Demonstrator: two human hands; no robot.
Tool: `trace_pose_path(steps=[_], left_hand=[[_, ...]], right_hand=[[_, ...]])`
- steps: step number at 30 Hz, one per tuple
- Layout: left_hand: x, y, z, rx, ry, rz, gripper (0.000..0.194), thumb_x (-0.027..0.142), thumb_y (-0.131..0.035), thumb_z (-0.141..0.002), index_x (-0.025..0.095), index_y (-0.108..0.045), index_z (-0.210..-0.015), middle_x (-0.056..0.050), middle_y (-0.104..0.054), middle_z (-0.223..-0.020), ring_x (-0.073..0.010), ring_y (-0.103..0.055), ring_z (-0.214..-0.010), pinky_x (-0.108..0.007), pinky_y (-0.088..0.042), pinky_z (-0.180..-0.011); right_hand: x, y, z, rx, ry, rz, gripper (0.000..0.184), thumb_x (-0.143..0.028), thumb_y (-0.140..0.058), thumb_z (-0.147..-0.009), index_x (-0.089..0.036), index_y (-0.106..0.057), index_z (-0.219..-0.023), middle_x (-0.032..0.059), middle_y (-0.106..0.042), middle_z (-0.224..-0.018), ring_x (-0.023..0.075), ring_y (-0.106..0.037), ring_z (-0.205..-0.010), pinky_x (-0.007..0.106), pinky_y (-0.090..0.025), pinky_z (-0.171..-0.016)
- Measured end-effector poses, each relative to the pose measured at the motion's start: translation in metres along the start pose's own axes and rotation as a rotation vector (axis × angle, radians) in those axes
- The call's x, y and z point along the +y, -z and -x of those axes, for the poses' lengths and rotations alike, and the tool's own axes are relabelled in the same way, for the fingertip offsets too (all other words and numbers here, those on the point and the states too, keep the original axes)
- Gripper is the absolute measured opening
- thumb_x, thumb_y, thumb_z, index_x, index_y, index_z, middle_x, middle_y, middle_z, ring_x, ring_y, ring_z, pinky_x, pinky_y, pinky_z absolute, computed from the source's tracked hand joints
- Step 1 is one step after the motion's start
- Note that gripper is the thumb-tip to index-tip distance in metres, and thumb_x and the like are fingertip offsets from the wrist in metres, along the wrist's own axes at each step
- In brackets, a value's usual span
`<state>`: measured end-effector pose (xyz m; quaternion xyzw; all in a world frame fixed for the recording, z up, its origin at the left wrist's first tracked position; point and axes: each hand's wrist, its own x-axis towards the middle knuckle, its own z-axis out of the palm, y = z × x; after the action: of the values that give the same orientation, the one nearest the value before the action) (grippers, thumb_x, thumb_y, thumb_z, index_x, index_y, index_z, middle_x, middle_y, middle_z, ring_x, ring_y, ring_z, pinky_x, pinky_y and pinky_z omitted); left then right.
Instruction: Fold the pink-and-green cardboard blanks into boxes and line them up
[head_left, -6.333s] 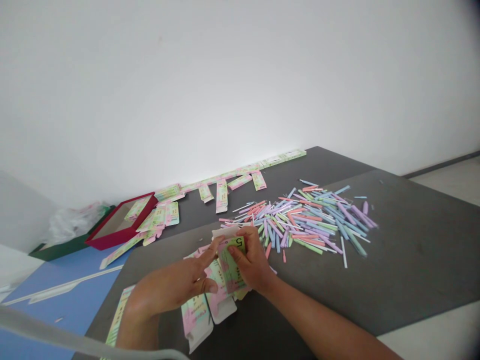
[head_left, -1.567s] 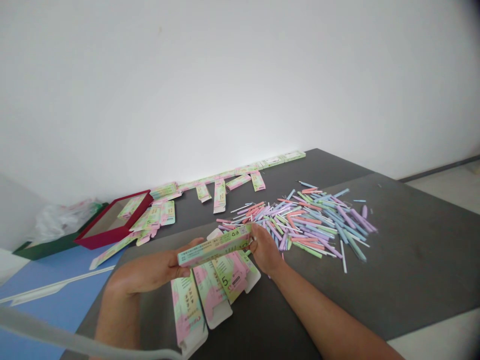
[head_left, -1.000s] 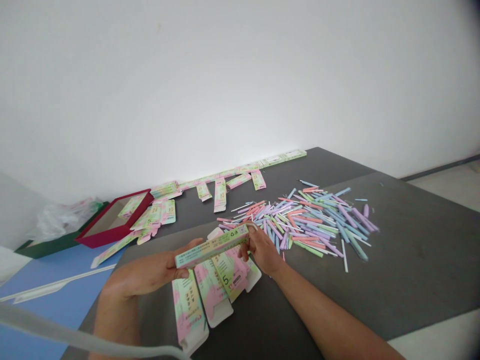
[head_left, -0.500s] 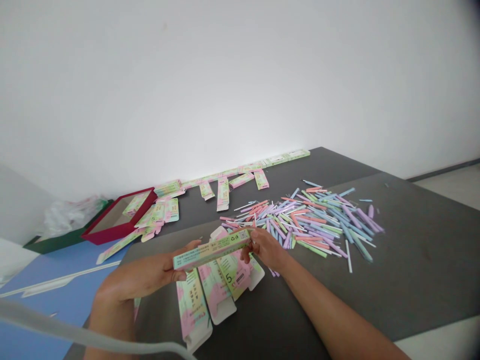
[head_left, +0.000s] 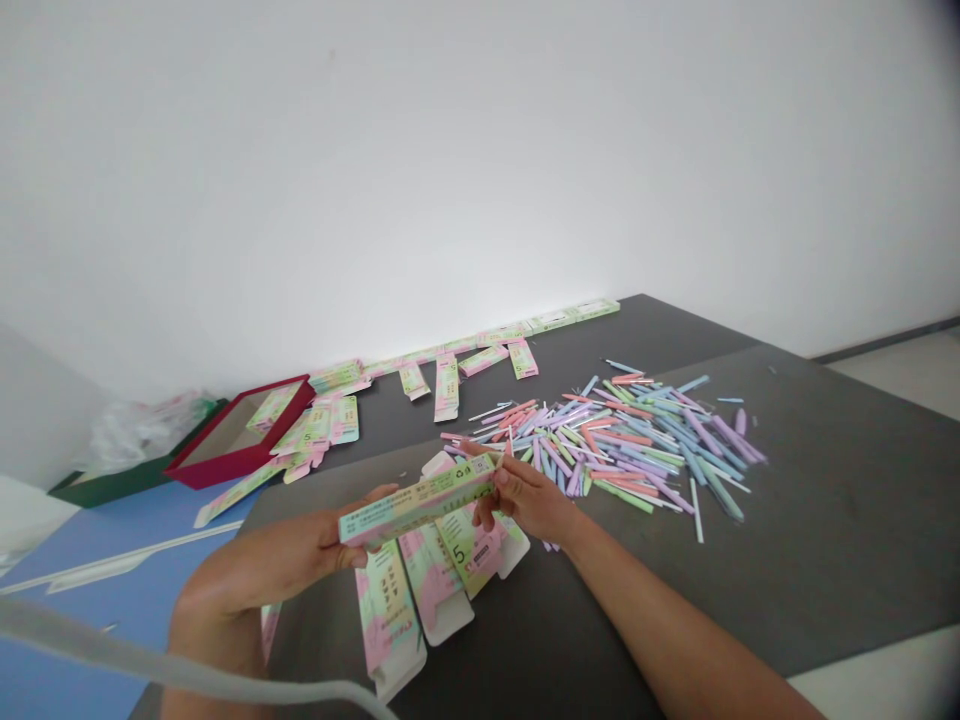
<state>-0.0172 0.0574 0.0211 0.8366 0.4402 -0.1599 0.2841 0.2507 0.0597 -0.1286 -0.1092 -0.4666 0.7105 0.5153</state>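
My left hand grips the near end of a long, folded-up pastel green and pink carton, held level above the dark table. My right hand pinches the carton's far end, fingers closed on its flap. Under both hands lie several flat, unfolded cartons of the same print. Just beyond my right hand spreads a heap of pastel sticks in pink, blue, purple and green.
A red tray holding flat cartons sits at the back left, with a dark green tray behind it. More flat cartons line the table's far edge by the white wall. A blue surface lies to the left.
The flat carton I was handling 6 s ago is now a long box shape held between both hands. Over the last second, the hands have only shifted slightly at its ends.
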Motion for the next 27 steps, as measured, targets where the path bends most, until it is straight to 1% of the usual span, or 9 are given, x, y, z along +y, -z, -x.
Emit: trace_pose_path(steps=[2,7,10,12,14,17,22,24,27], left_hand=[[-0.003,-0.002,0.000,-0.009,0.005,0.009,0.054,0.042,-0.045,-0.094,0.021,-0.046,-0.144,0.000,-0.047,-0.146,-0.0286,-0.052,-0.123,-0.030,-0.039,-0.103],[-0.012,-0.005,-0.002,0.012,-0.067,0.037,0.062,0.051,-0.046,-0.094,0.021,-0.039,-0.148,-0.002,-0.046,-0.146,-0.0272,-0.041,-0.133,-0.033,-0.036,-0.106],[-0.014,-0.005,-0.004,0.007,-0.049,0.049,0.065,0.052,-0.045,-0.094,0.020,-0.034,-0.150,-0.003,-0.043,-0.148,-0.0267,-0.040,-0.135,-0.033,-0.035,-0.107],[-0.014,-0.006,-0.005,0.003,-0.017,0.057,0.066,0.051,-0.046,-0.094,0.022,-0.030,-0.151,-0.002,-0.035,-0.152,-0.0264,-0.039,-0.135,-0.033,-0.034,-0.107],[-0.015,-0.006,-0.005,0.008,-0.003,0.052,0.067,0.051,-0.046,-0.095,0.024,-0.024,-0.153,0.000,-0.025,-0.155,-0.0260,-0.036,-0.137,-0.033,-0.030,-0.109],[-0.018,-0.008,-0.004,0.016,-0.021,0.038,0.069,0.052,-0.044,-0.095,0.024,-0.020,-0.154,0.001,-0.014,-0.157,-0.0261,-0.029,-0.140,-0.033,-0.024,-0.111],[-0.024,-0.010,-0.005,0.050,-0.007,0.022,0.073,0.057,-0.046,-0.093,0.022,-0.024,-0.153,0.000,-0.013,-0.157,-0.0270,-0.024,-0.142,-0.034,-0.020,-0.113],[-0.025,-0.010,-0.005,0.061,-0.009,0.029,0.074,0.058,-0.046,-0.092,0.021,-0.025,-0.153,0.000,-0.013,-0.157,-0.0276,-0.025,-0.141,-0.034,-0.020,-0.113],[-0.025,-0.010,-0.004,0.039,-0.021,0.050,0.072,0.056,-0.045,-0.094,0.022,-0.024,-0.153,0.001,-0.011,-0.158,-0.0258,-0.023,-0.142,-0.032,-0.019,-0.113]], right_hand=[[0.000,0.001,0.000,-0.012,-0.009,-0.039,0.055,-0.048,-0.059,-0.089,-0.022,-0.050,-0.137,0.0022,-0.066,-0.083,0.0147,-0.065,-0.064,0.030,-0.049,-0.065],[0.007,0.005,-0.002,-0.022,0.024,-0.075,0.058,-0.046,-0.059,-0.090,-0.024,-0.045,-0.141,0.0020,-0.066,-0.081,0.0162,-0.066,-0.066,0.031,-0.049,-0.066],[0.011,0.005,-0.004,-0.001,0.038,-0.047,0.055,-0.045,-0.056,-0.091,-0.024,-0.046,-0.141,0.0014,-0.064,-0.079,0.0152,-0.065,-0.066,0.030,-0.048,-0.065],[0.014,0.003,-0.005,0.018,0.069,-0.020,0.051,-0.044,-0.054,-0.092,-0.024,-0.048,-0.138,0.0014,-0.062,-0.081,0.0135,-0.061,-0.063,0.030,-0.048,-0.065],[0.016,0.000,-0.005,0.027,0.113,0.013,0.048,-0.044,-0.052,-0.092,-0.023,-0.051,-0.136,0.0023,-0.062,-0.085,0.0131,-0.059,-0.063,0.030,-0.048,-0.065],[0.018,-0.003,-0.005,0.009,0.174,0.061,0.052,-0.047,-0.050,-0.092,-0.022,-0.048,-0.138,0.0033,-0.060,-0.086,0.0151,-0.059,-0.068,0.031,-0.048,-0.065],[0.018,-0.007,-0.001,0.011,0.245,0.275,0.054,-0.040,-0.049,-0.095,-0.023,-0.035,-0.145,0.0014,-0.060,-0.082,0.0159,-0.060,-0.072,0.034,-0.049,-0.072],[0.017,-0.008,0.000,0.017,0.261,0.336,0.054,-0.039,-0.046,-0.097,-0.024,-0.032,-0.147,0.0040,-0.063,-0.092,0.0162,-0.062,-0.077,0.037,-0.050,-0.079],[0.013,-0.006,0.001,0.005,0.247,0.302,0.053,-0.040,-0.047,-0.097,-0.024,-0.036,-0.147,0.0088,-0.062,-0.112,0.0179,-0.064,-0.092,0.041,-0.047,-0.093]])
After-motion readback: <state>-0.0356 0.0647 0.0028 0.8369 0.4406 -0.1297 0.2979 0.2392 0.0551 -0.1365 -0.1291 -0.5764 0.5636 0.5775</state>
